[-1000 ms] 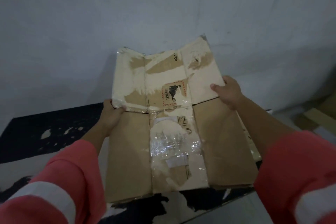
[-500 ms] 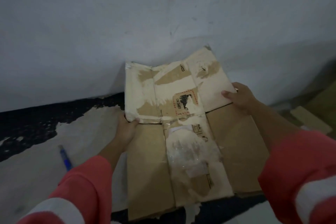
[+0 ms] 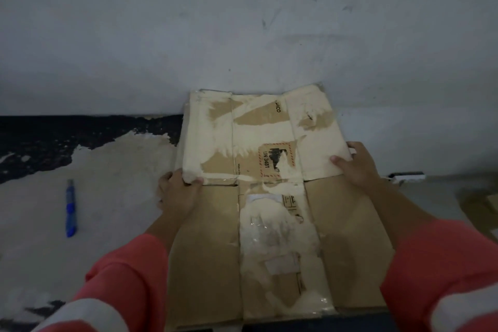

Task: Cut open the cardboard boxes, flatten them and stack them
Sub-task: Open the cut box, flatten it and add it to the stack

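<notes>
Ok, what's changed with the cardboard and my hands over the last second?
The flattened cardboard has been carried forward and lowered, so its far edge now sits close to the wall. A blue cutter on the floor has come into view left of it. Nothing was let go: the left hand and right hand keep the same grip on its side edges, thumbs on top.

The scene is dim and bluish-grey under soft, even light with no clear source. The pale plastered wall [image 3: 242,21] looks grainy. Clear tape [image 3: 269,232] on the flattened brown cardboard box [image 3: 210,237] glints faintly. The red sleeves [image 3: 129,277] at the lower corners are blurred and stretched
</notes>
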